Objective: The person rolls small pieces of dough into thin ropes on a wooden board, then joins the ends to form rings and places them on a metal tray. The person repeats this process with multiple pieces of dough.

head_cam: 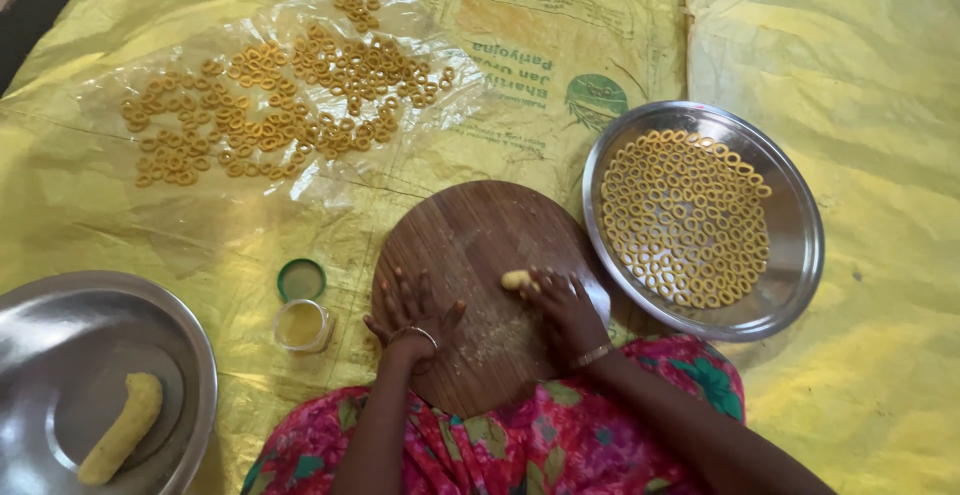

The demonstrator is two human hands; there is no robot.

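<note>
Small yellow dough piece (516, 279) sits on round wooden board (480, 285) at frame centre, just under fingertips of right hand (562, 307), touching them on their upper-left side; fingers curled over it, not closed round it. Left hand (412, 313) flat on board w/ fingers spread, holding nothing, near board's left edge. Bare board above both hands up to its top rim; crumbs btwn the wrists. Steel plate (795, 255) right of board, almost touching it, packed w/ neat dough rings. Clear plastic sheet (300, 180) upper left carries more rings, loose. Small glass jar (302, 324) of yellowish liquid + green lid (301, 280) just left of board. Steel bowl (190, 355) lower left holds a thick dough roll (122, 428). Crinkled yellow sacking (880, 105) under everything
</note>
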